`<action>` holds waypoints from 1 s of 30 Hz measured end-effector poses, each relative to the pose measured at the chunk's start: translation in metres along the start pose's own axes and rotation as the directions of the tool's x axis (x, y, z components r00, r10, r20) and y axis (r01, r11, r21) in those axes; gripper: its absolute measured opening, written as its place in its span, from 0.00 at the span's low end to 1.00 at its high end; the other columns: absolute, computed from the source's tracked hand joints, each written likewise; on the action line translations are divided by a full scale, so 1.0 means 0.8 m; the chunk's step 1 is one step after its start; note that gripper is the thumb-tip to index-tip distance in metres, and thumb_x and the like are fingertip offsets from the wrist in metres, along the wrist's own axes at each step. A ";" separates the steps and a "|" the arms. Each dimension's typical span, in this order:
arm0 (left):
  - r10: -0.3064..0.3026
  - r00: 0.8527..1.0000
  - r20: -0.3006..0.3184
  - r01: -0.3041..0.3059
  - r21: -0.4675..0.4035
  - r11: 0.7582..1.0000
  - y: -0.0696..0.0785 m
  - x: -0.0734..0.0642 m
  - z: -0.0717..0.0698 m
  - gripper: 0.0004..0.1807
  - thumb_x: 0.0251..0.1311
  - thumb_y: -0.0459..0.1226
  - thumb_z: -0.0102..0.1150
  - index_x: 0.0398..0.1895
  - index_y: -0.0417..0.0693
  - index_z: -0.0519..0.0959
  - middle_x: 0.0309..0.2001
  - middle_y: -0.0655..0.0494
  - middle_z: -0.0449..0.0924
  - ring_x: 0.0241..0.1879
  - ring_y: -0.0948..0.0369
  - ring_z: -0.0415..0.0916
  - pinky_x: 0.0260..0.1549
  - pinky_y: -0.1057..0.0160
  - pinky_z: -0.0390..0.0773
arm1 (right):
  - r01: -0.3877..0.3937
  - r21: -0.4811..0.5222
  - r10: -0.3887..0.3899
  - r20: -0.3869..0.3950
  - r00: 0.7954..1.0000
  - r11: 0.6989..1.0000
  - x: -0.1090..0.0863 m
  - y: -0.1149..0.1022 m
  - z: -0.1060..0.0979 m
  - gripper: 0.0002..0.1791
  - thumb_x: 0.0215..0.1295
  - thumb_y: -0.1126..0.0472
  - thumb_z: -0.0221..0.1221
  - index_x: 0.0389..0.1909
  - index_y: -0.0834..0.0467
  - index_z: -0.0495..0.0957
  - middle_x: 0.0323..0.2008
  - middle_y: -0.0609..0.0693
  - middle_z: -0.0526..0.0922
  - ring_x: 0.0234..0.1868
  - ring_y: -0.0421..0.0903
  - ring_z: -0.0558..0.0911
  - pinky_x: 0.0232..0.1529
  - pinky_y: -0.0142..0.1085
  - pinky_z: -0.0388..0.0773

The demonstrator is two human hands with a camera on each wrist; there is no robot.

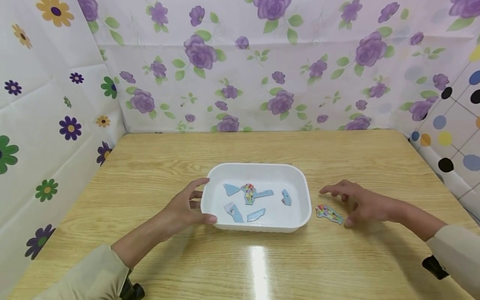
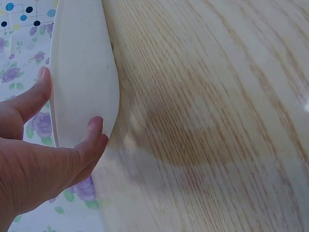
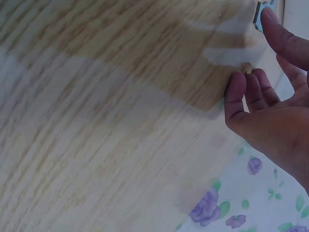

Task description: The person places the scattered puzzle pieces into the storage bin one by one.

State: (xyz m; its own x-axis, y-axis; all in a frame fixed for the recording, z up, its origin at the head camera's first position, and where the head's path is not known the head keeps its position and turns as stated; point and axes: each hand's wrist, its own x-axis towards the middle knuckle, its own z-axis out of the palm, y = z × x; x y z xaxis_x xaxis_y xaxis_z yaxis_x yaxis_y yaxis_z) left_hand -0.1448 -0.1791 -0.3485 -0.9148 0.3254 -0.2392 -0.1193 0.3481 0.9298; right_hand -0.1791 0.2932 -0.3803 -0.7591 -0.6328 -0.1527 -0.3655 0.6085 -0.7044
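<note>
A white plastic tray stands mid-table with several light-blue puzzle pieces lying flat inside, among them one with a multicoloured pattern. My left hand grips the tray's left end, thumb at the front corner and fingers along the side. In the left wrist view, that thumb touches the rim and the fingertips lie against the outer wall. To the right of the tray, another multicoloured puzzle piece lies on the wood. My right hand is beside this piece, fingers loosely bent and holding nothing; its thumb tip is close to the piece's right end.
The wooden table reaches back to a wall covering with purple flowers. A flower-printed sheet hangs on the left and a dotted one on the right. Light reflects off the tabletop in front of the tray.
</note>
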 end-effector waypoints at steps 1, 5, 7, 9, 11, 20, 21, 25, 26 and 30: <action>0.001 1.000 0.001 -0.001 -0.001 1.000 0.000 0.000 0.000 0.58 0.43 0.34 0.77 0.75 0.53 0.49 0.63 0.38 0.64 0.60 0.42 0.69 0.46 0.55 0.80 | 0.003 -0.020 -0.003 -0.006 1.000 1.000 0.001 0.001 0.002 0.48 0.41 0.59 0.75 0.67 0.50 0.65 0.53 0.57 0.65 0.48 0.54 0.62 0.42 0.43 0.65; 0.003 1.000 0.002 -0.003 -0.007 1.000 0.000 0.000 0.001 0.58 0.42 0.34 0.77 0.75 0.53 0.50 0.63 0.38 0.64 0.60 0.42 0.69 0.46 0.55 0.80 | 0.023 -0.085 -0.025 -0.024 0.999 0.996 0.003 0.003 0.008 0.48 0.36 0.64 0.75 0.65 0.47 0.69 0.52 0.55 0.64 0.46 0.53 0.60 0.43 0.42 0.61; 0.005 1.000 0.001 -0.005 -0.007 1.000 0.000 0.000 0.001 0.58 0.42 0.34 0.77 0.75 0.53 0.50 0.63 0.38 0.64 0.60 0.42 0.69 0.46 0.55 0.80 | 0.041 -0.107 -0.044 -0.032 0.999 0.993 0.004 0.004 0.010 0.48 0.35 0.67 0.74 0.64 0.46 0.70 0.51 0.54 0.64 0.46 0.52 0.60 0.43 0.41 0.61; 0.004 1.000 -0.004 -0.004 -0.006 1.000 0.000 0.000 0.001 0.57 0.42 0.34 0.77 0.75 0.53 0.50 0.63 0.38 0.65 0.60 0.43 0.69 0.46 0.55 0.80 | 0.065 -0.120 -0.070 -0.036 0.997 0.991 0.005 0.005 0.011 0.47 0.34 0.67 0.73 0.63 0.45 0.71 0.51 0.53 0.64 0.47 0.52 0.60 0.43 0.41 0.60; 0.006 1.000 -0.004 -0.006 -0.001 1.000 0.000 0.000 0.000 0.57 0.43 0.34 0.77 0.75 0.53 0.50 0.63 0.38 0.65 0.60 0.42 0.69 0.46 0.55 0.80 | 0.083 -0.130 -0.088 -0.031 0.996 0.988 0.006 0.005 0.011 0.47 0.34 0.67 0.72 0.63 0.44 0.72 0.52 0.52 0.64 0.47 0.52 0.59 0.43 0.42 0.60; -0.023 1.000 -0.016 0.023 -0.007 1.000 -0.003 0.001 0.002 0.57 0.41 0.34 0.78 0.74 0.56 0.52 0.63 0.40 0.65 0.59 0.44 0.71 0.46 0.55 0.80 | 0.095 -0.126 -0.096 -0.005 0.995 0.988 0.009 0.002 0.015 0.44 0.34 0.69 0.71 0.60 0.42 0.75 0.53 0.51 0.63 0.50 0.53 0.58 0.44 0.43 0.58; -0.022 1.000 -0.015 0.022 -0.008 1.000 -0.004 0.001 0.002 0.57 0.41 0.34 0.78 0.74 0.56 0.52 0.63 0.40 0.65 0.59 0.44 0.70 0.46 0.55 0.80 | 0.100 -0.132 -0.102 -0.011 0.995 0.986 0.010 0.002 0.015 0.44 0.33 0.70 0.71 0.59 0.42 0.76 0.53 0.50 0.63 0.49 0.53 0.58 0.43 0.43 0.57; -0.021 1.000 -0.018 0.021 -0.006 1.000 -0.003 0.001 0.002 0.57 0.41 0.34 0.78 0.74 0.56 0.52 0.63 0.40 0.65 0.60 0.44 0.70 0.46 0.55 0.80 | 0.120 -0.138 -0.125 -0.026 0.992 0.983 0.011 0.004 0.016 0.43 0.31 0.70 0.72 0.57 0.42 0.77 0.52 0.49 0.64 0.48 0.52 0.58 0.43 0.42 0.57; -0.020 1.000 -0.018 0.020 -0.005 1.000 -0.003 0.001 0.002 0.57 0.41 0.34 0.78 0.74 0.56 0.52 0.63 0.40 0.65 0.60 0.44 0.70 0.46 0.55 0.80 | 0.125 -0.139 -0.130 -0.030 0.991 0.982 0.011 0.005 0.016 0.43 0.31 0.70 0.72 0.56 0.42 0.77 0.52 0.49 0.64 0.48 0.52 0.58 0.43 0.42 0.56; -0.019 1.000 -0.014 0.018 -0.008 1.000 -0.002 0.000 0.002 0.57 0.41 0.34 0.78 0.74 0.55 0.51 0.63 0.40 0.65 0.60 0.44 0.70 0.46 0.55 0.80 | 0.127 -0.147 -0.135 -0.044 0.990 0.981 0.011 0.006 0.017 0.42 0.31 0.70 0.73 0.55 0.41 0.77 0.52 0.48 0.65 0.48 0.51 0.58 0.43 0.42 0.57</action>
State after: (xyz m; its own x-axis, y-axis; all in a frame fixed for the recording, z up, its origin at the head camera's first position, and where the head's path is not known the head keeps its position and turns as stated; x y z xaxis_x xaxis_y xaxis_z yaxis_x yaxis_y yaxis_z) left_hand -0.1443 -0.1782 -0.3507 -0.9177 0.3066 -0.2525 -0.1391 0.3472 0.9274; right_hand -0.1805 0.2842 -0.3947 -0.7257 -0.6876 -0.0256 -0.5345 0.5867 -0.6084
